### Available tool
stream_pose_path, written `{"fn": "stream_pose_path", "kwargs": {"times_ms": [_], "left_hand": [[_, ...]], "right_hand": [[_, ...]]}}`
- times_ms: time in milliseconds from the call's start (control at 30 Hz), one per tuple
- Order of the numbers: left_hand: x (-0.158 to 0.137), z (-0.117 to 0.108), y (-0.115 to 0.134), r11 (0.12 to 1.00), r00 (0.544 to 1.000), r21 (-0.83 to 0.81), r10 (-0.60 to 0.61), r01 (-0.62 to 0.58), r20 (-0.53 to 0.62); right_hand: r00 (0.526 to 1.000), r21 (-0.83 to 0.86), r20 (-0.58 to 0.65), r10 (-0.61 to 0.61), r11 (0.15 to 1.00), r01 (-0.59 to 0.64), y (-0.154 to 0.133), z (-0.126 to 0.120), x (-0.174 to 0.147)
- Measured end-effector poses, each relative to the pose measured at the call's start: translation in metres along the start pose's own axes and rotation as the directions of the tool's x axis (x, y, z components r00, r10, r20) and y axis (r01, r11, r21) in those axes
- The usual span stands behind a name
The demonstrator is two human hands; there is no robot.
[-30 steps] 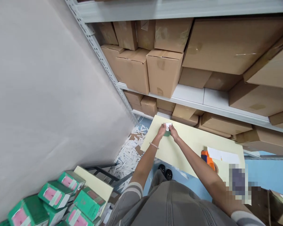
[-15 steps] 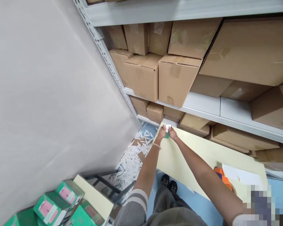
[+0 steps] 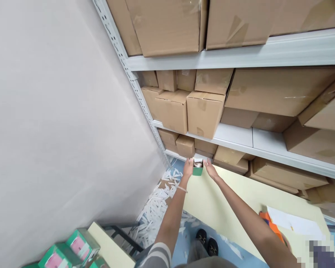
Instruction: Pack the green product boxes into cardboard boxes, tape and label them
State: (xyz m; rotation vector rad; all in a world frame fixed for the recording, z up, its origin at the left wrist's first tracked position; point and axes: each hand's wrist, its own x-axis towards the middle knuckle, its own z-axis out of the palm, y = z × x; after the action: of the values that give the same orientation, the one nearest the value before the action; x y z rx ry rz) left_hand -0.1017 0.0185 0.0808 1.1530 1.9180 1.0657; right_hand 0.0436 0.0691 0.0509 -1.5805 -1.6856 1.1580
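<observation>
A small green box (image 3: 197, 171) stands near the far left end of the pale yellow table (image 3: 226, 193). Its top is open, with a white flap at the back and something brownish and shiny inside. My left hand (image 3: 188, 168) lies along the box's left side with fingers extended, seemingly touching it. On the other side, my right hand (image 3: 211, 169) is open, fingers stretched toward the box, with a narrow gap between. A thin bracelet circles my left wrist.
Metal shelving (image 3: 234, 145) with cardboard boxes (image 3: 205, 113) rises behind the table. White paper strips (image 3: 153, 208) cover the floor at left. Green boxes with pink panels (image 3: 79, 245) sit lower left. An orange tool (image 3: 270, 225) and white paper (image 3: 293, 221) lie at right.
Both my hands have loosened from the box's top edge and moved apart to its sides. The opening now shows more clearly. The view has tilted up, revealing a higher shelf.
</observation>
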Motion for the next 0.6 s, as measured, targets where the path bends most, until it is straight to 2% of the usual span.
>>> {"fn": "stream_pose_path", "kwargs": {"times_ms": [67, 133, 233, 300, 433, 533, 600], "left_hand": [[-0.023, -0.016, 0.003, 0.997, 0.998, 0.076, -0.010, 0.014, -0.054], [-0.054, -0.036, 0.008, 0.970, 0.987, 0.239, 0.081, -0.047, -0.136], [-0.113, -0.069, 0.016, 0.848, 0.918, 0.492, 0.336, -0.199, -0.208], [-0.157, -0.088, 0.017, 0.777, 0.894, 0.597, 0.395, -0.202, -0.211], [-0.247, -0.105, 0.001, 0.720, 0.888, 0.690, 0.363, -0.075, -0.282], [-0.316, -0.096, -0.019, 0.717, 0.883, 0.691, 0.261, 0.093, -0.390], [-0.362, -0.084, -0.030, 0.718, 0.853, 0.657, 0.175, 0.231, -0.491]], "right_hand": [[0.994, -0.024, 0.000, -0.108, 0.994, 0.108, -0.007, -0.025, -0.026], [0.968, -0.100, -0.014, -0.250, 0.964, 0.247, -0.016, -0.053, -0.057], [0.868, -0.301, -0.008, -0.496, 0.829, 0.471, -0.027, -0.090, -0.102], [0.799, -0.413, 0.013, -0.601, 0.725, 0.552, -0.028, -0.105, -0.129], [0.717, -0.466, 0.132, -0.684, 0.596, 0.654, -0.007, -0.107, -0.169], [0.646, -0.397, 0.296, -0.704, 0.524, 0.753, 0.020, -0.090, -0.190], [0.579, -0.326, 0.387, -0.717, 0.481, 0.814, 0.035, -0.075, -0.204]]}}
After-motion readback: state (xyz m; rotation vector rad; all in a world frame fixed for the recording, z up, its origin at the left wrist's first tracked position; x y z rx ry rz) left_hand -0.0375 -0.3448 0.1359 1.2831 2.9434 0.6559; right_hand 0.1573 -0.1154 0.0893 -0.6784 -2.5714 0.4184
